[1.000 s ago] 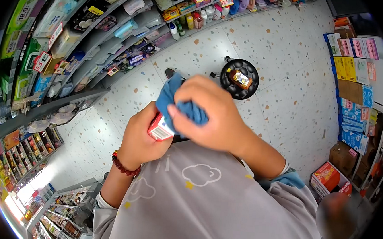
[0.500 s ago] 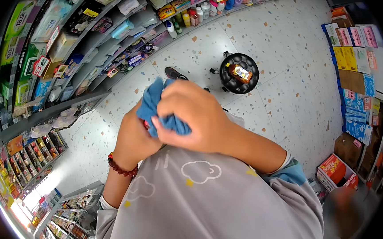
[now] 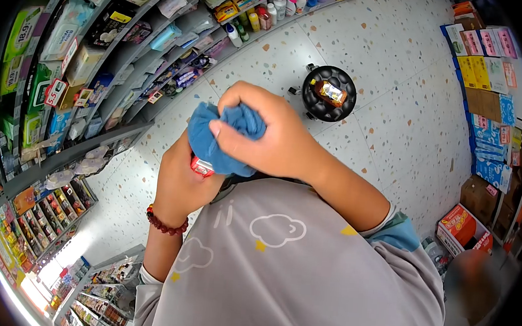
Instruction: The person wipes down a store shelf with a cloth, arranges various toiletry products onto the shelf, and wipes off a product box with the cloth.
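Observation:
A small red and white box is gripped in my left hand, with only its lower end showing. My right hand is closed round a bunched blue cloth, which lies over the upper part of the box and hides it. Both hands are close together in front of my chest. A bracelet of dark red beads circles my left wrist.
Beyond my hands a round black stool bears a shiny brown package. Stocked shelves curve along the left and top. Cartons and stacked packs line the right side, with a red open box on the floor.
The box and both hands have shifted left. The cloth has moved over the box, covering the barcode side seen earlier. Lately my right hand has risen a little, and the box's red end shows again.

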The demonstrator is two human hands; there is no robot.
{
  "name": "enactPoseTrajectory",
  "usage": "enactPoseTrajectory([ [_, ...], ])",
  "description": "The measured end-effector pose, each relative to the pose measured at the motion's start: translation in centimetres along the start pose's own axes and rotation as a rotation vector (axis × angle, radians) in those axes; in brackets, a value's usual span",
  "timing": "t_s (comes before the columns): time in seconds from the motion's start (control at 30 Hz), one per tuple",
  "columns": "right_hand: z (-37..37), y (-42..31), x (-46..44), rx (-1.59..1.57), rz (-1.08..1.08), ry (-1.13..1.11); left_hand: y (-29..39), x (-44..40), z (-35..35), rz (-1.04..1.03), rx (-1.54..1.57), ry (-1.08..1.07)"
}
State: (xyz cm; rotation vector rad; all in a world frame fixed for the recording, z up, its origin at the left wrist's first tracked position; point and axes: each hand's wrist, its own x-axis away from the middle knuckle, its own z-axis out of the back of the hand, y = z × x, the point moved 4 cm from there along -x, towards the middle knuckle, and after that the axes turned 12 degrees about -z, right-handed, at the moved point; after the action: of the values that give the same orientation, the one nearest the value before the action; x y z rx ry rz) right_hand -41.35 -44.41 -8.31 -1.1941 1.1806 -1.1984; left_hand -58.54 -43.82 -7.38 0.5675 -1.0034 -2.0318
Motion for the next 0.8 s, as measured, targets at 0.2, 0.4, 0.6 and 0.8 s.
enactPoseTrajectory([
  [0.2, 2.8, 2.1, -0.3, -0.879, -0.555, 0.011, -0.2, 0.5, 0.0, 0.147, 0.026, -0.025],
  [0.4, 2.8, -1.3, 1.6, -0.228, -0.288, -0.098, 0.1, 0.1, -0.4, 0.068, 0.027, -0.036],
  [0.6, 1.2, -3.1, 2.5, 0.146, 0.044, -0.043, -0.2, -0.6, -0.9, -0.085, 0.024, -0.018],
  [0.8, 2.3, -2.0, 2.2, 0.197, 0.048, 0.026, -0.1, -0.4, -0.8, 0.076, -0.115, -0.106],
])
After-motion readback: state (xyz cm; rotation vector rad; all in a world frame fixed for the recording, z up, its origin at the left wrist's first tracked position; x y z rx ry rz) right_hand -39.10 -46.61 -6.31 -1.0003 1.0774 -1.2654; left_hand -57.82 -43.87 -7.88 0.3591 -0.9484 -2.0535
